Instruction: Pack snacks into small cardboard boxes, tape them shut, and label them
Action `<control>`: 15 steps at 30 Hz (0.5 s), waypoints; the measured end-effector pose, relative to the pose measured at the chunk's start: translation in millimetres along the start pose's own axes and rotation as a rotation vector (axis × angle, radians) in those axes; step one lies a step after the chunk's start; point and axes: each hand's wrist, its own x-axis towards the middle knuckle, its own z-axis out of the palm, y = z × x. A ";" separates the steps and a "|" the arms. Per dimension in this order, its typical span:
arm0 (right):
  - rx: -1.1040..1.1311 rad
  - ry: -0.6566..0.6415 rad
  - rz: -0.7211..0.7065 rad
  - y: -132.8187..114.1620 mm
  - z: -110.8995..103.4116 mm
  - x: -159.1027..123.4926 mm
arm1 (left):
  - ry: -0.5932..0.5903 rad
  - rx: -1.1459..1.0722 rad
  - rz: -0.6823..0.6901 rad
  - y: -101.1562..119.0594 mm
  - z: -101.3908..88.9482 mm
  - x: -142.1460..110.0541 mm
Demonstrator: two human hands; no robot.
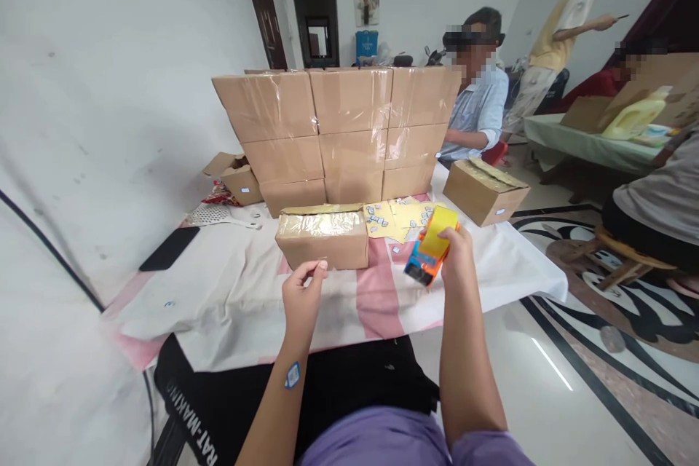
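While the right hand [457, 253] grips the orange item [432, 246], right of centre, the left hand [302, 296] pinches fingertips before the central box [323, 242]; anything between them is indistinct.

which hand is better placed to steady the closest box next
Left, probably: the left hand is at the front of the closest box, while the right hand is farther off and grips an orange-and-yellow object.
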 end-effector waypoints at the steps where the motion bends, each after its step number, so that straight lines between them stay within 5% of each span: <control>1: -0.035 0.034 0.001 6.2 -2.5 15.0 | -0.003 -0.022 0.001 1.3 1.0 0.0; 8: -0.142 0.121 0.072 29.7 -17.3 72.2 | 0.015 -0.117 0.024 6.0 0.5 5.2; 15: -0.378 0.256 -0.066 33.2 -20.1 39.0 | 0.061 -0.146 -0.039 -1.9 -9.3 11.0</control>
